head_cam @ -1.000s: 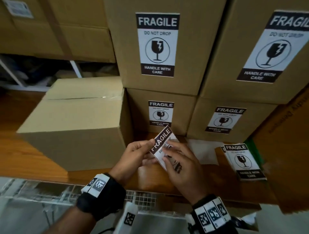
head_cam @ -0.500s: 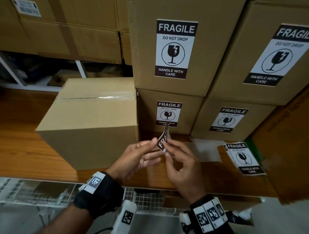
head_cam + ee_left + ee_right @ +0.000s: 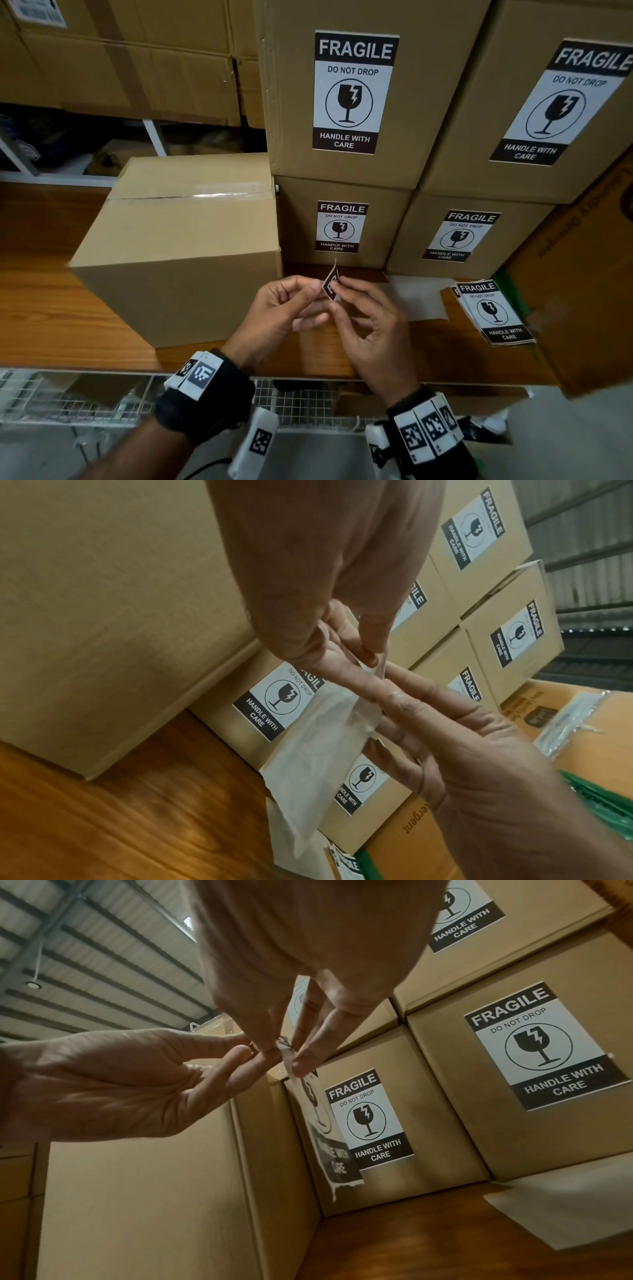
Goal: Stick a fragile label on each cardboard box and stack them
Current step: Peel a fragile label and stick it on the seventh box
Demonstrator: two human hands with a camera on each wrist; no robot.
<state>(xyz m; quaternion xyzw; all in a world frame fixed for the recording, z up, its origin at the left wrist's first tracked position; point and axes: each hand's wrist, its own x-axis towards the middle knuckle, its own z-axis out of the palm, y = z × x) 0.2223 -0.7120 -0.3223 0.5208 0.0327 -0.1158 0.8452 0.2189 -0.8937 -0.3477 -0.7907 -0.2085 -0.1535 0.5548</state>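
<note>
Both hands raised above the wooden tabletop (image 3: 51, 308), in front of the stacked cartons. Left hand (image 3: 281, 311) and right hand (image 3: 370, 329) pinching one fragile label (image 3: 331, 283) between thumbs and fingertips, seen nearly edge-on from the head camera; printed face with "HANDLE WITH CARE" hanging below the fingers in the right wrist view (image 3: 325, 1139), white backing side in the left wrist view (image 3: 329, 723). Unlabelled cardboard box (image 3: 185, 250) just left of the hands, taped top, standing against the labelled lower box (image 3: 342, 226). Pile of spare fragile labels (image 3: 493, 313) lying to the right, beside a white backing sheet (image 3: 418, 298).
</note>
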